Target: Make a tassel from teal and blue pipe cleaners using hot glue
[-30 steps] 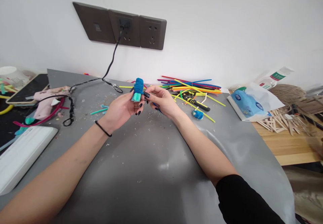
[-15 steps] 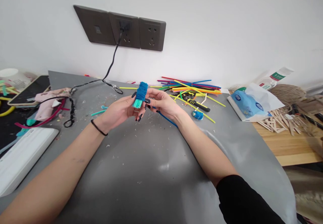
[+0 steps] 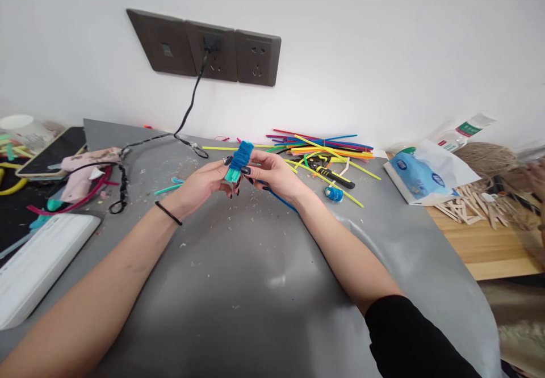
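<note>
Between my hands, above the grey mat (image 3: pixel 251 298), is a bundle of pipe cleaners (image 3: pixel 242 155), wrapped in blue with turquoise ends showing at the bottom. My left hand (image 3: pixel 203 184) is closed on its left side, thumb near the lower edge. My right hand (image 3: pixel 272 178) pinches at its right side, the dark-nailed thumb against the wrap. A loose blue pipe cleaner (image 3: pixel 281 197) runs from my right fingers down along the wrist. Some of the fingers behind the bundle are hidden.
Coloured pipe cleaners (image 3: pixel 327 146) lie by the wall, with pliers (image 3: pixel 336 178) and a small blue wrapped piece (image 3: pixel 334 194) in front. A tissue pack (image 3: pixel 419 176) and wooden sticks (image 3: pixel 472 205) are right. Left are a pink glue gun (image 3: pixel 80 179), cord and white power strip (image 3: pixel 46 267).
The blue bundle has tilted further to the right and turned slightly in my fingers. Both hands keep their hold and have hardly shifted.
</note>
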Available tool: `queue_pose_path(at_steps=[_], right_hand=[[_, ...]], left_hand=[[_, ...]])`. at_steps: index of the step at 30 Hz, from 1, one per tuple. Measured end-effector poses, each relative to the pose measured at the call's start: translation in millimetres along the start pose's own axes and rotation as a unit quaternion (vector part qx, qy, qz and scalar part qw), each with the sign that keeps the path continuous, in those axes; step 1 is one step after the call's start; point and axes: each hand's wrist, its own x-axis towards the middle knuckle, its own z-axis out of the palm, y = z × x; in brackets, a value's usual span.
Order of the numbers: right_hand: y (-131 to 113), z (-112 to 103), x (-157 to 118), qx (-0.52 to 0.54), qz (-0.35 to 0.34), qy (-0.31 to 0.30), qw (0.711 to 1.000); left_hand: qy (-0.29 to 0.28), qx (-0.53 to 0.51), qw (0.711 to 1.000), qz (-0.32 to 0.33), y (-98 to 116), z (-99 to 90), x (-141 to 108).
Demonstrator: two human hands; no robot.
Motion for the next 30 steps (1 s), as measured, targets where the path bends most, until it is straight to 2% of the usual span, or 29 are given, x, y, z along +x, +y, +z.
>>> queue_pose_path(at_steps=[9, 14, 20, 24, 27, 30], right_hand=[[6, -4, 2, 0.004, -0.032, 0.03, 0.999], [7, -4, 3, -0.033, -0.083, 0.069, 0.994], [11, -4, 4, -0.087, -0.073, 0.086, 0.99], [18, -9, 7, -0.121, -0.105, 0.106, 0.981], [24, -15, 11, -0.135, -0.136, 0.115, 0.975], [30, -18, 15, -0.13, -0.136, 0.106, 0.976]], left_hand=[[0.001, -0.026, 0.999, 0.025, 0, 7.8, -1], [0.038, -0.04, 0.997, 0.052, -6, 10.5, 3], [0.078, 0.004, 0.993, 0.088, -12, 12.0, 6], [0.121, 0.12, 0.977, 0.13, -11, 8.5, 7], [0.161, 0.269, 0.932, 0.18, -11, 5.3, 7], [0.163, 0.353, 0.898, 0.205, -10, 5.1, 5]])
